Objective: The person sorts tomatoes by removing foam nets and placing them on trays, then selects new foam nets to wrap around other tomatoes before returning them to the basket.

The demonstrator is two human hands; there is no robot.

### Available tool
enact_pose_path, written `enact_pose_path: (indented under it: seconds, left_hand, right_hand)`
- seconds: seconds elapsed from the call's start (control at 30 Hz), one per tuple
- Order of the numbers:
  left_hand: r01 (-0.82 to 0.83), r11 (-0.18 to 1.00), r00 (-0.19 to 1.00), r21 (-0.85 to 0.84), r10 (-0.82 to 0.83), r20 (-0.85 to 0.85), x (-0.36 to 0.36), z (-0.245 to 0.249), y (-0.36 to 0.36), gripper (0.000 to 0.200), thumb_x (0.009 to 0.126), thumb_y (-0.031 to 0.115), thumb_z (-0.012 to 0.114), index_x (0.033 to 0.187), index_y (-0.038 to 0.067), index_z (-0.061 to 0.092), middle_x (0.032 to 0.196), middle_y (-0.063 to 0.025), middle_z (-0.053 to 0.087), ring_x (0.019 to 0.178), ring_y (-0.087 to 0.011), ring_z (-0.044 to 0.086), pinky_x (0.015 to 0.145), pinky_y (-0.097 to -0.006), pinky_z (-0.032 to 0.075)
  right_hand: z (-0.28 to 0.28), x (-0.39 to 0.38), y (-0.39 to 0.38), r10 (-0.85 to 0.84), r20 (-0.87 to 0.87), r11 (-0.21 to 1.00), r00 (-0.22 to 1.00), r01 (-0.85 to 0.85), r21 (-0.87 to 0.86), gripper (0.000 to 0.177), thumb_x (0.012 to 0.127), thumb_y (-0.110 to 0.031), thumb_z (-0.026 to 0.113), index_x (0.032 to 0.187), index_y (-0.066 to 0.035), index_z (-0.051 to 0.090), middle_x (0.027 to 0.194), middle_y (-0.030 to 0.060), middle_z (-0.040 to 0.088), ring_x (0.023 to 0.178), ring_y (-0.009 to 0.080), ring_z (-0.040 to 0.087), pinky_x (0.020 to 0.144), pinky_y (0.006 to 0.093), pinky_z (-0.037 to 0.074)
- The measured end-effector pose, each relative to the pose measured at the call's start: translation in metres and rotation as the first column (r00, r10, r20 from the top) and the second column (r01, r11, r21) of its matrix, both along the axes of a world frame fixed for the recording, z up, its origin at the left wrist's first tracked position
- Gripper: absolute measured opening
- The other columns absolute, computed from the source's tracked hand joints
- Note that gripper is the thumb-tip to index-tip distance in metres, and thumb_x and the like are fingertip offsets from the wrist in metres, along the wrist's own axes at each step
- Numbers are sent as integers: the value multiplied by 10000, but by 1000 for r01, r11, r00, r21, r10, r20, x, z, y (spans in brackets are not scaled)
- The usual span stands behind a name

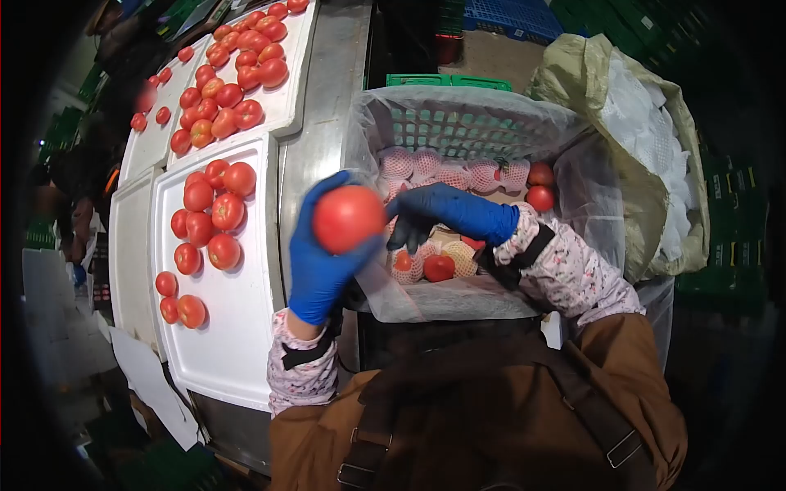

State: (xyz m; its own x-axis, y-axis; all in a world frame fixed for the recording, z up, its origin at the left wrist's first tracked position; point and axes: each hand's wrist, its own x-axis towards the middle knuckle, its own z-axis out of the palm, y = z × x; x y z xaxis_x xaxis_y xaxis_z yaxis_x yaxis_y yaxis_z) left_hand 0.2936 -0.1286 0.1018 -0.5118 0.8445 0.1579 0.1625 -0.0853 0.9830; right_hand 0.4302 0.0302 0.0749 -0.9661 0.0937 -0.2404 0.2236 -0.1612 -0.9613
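My left hand (318,262), in a blue glove, is wrapped round a large red tomato (350,219) beside the crate's left side. Over the crate, my right hand (438,214) wears a blue glove with darker fingertips. Its fingers are bent and drawn together close to the tomato; anything between them is hidden. Below lies the lined crate (458,102), green with a clear plastic liner. Inside it, tomatoes in pink foam nets (426,164) line the far side. Two bare tomatoes (540,197) sit at the right, and another bare tomato (439,268) lies near the front.
On the left, a white foam tray (221,344) carries several loose tomatoes (228,211). A farther white tray (282,114) holds many more. A metal table (327,98) runs between trays and crate. At the right stands a sack (577,69) of white foam nets (647,139). Another person's hand (82,217) shows far left.
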Motion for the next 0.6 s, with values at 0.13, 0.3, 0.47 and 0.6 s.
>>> enact_pose_path:
  seconds: [0.13,0.3,0.47,0.6]
  left_hand:
    - [1,992,454,125,-111,884,-53,-25,-35,613,793,506,512,1163,25,429,1095,-271,502,749,-287,609,596,-287,539]
    - [-405,914,90,35,2,996,-94,-69,-65,708,763,428,608,1237,-1,304,1216,-323,319,910,-354,518,683,-316,536]
    - [-559,823,278,101,71,958,-125,-68,-81,653,793,383,592,1252,14,309,1229,-241,334,1063,-350,421,802,-358,497]
    - [-681,680,477,272,131,869,-179,-91,-86,585,838,295,543,1273,9,277,1277,-216,308,1118,-336,393,919,-395,417]
  right_hand:
    - [-119,26,21,241,287,603,927,-375,705,564,736,-439,594,1145,-59,513,983,174,588,886,295,581,784,362,450]
    - [-157,43,-11,312,465,576,828,-555,601,728,622,-370,689,1229,-63,431,1094,199,542,1016,339,521,861,392,410]
    - [-171,43,2,416,422,636,806,-589,499,696,610,-356,700,1231,-170,448,1064,184,558,988,321,535,835,380,414]
    - [-160,41,-6,409,456,582,790,-611,537,645,593,-313,692,1162,-109,466,1016,190,565,934,337,550,781,385,438]
